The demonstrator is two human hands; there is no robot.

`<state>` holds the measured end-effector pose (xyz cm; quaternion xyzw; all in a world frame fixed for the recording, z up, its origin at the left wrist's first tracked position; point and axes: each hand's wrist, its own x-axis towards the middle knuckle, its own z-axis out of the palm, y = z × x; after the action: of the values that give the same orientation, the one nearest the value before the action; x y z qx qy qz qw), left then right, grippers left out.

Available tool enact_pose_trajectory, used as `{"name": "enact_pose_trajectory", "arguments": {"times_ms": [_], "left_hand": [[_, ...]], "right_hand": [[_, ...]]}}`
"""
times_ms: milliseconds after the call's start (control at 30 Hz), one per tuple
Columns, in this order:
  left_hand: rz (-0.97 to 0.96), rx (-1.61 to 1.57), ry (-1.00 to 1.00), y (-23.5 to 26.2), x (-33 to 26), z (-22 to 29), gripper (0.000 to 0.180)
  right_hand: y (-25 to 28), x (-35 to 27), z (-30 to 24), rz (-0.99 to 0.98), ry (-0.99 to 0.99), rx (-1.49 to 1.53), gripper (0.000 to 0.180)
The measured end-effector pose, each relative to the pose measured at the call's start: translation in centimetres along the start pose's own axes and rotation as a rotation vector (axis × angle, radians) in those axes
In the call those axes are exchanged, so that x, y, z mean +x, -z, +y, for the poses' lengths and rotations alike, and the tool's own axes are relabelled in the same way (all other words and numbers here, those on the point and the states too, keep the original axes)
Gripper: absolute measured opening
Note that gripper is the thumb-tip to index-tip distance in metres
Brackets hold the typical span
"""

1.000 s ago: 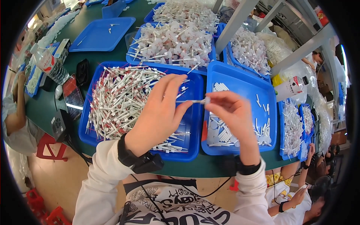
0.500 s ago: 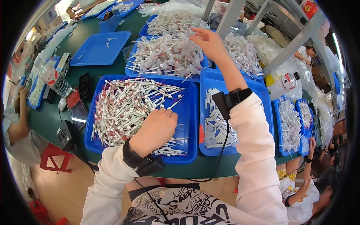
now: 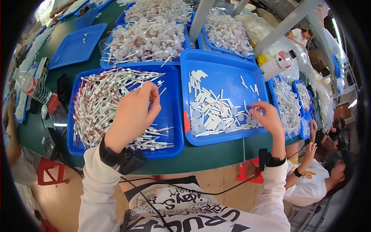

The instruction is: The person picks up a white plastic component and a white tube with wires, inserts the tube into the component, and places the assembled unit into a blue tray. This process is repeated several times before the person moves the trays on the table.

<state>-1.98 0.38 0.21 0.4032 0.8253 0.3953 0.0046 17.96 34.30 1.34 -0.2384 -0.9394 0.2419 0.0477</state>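
Note:
My left hand is over a deep blue tray heaped with thin white plastic sticks, some with reddish ends. Its fingers are curled together, and whatever they hold is hidden. Above the right side of a wider blue tray, my right hand reaches down with thumb and fingertips a little apart. Short white tubes and translucent round discs lie scattered in that tray. One tube is close beside my right fingertips.
Farther back stand blue trays piled with disc-topped sticks and more white pieces. A shallow blue tray lies at far left. A bottle and a grey metal post stand to the right. Cables hang below the table; co-workers sit on both sides.
My right hand has come back from the far disc-topped pile to the tray of tubes. The left hand stays over the stick heap. The whole view has shifted to the right.

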Motion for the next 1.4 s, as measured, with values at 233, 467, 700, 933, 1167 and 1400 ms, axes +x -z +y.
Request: {"name": "enact_pose_trajectory", "arguments": {"times_ms": [233,467,700,933,1167,1400], "left_hand": [[-0.150,-0.543,0.272,0.6,0.3,0.1,0.010],[0.036,0.282,-0.215,0.5,0.0,-2.4,0.019],[-0.336,0.443,-0.122,2.3,-1.1,-2.2,0.013],[-0.190,0.433,-0.284,0.7,-0.4,-2.8,0.010],[-0.053,-0.418,-0.165,0.9,0.1,-1.2,0.009],[-0.192,-0.797,0.089,0.7,-0.8,0.3,0.010]], "right_hand": [[-1.9,-2.5,-1.9,0.067,0.198,-0.097,0.025],[-2.7,-2.5,-2.3,0.114,0.200,-0.152,0.020],[-3.1,-3.0,-2.9,0.177,0.227,-0.282,0.018],[-2.1,-2.8,-6.5,0.341,0.234,-0.057,0.017],[-3.6,-0.7,-14.4,0.168,0.434,0.410,0.016],[-8.7,2.7,-17.4,-0.340,0.358,1.224,0.022]]}}
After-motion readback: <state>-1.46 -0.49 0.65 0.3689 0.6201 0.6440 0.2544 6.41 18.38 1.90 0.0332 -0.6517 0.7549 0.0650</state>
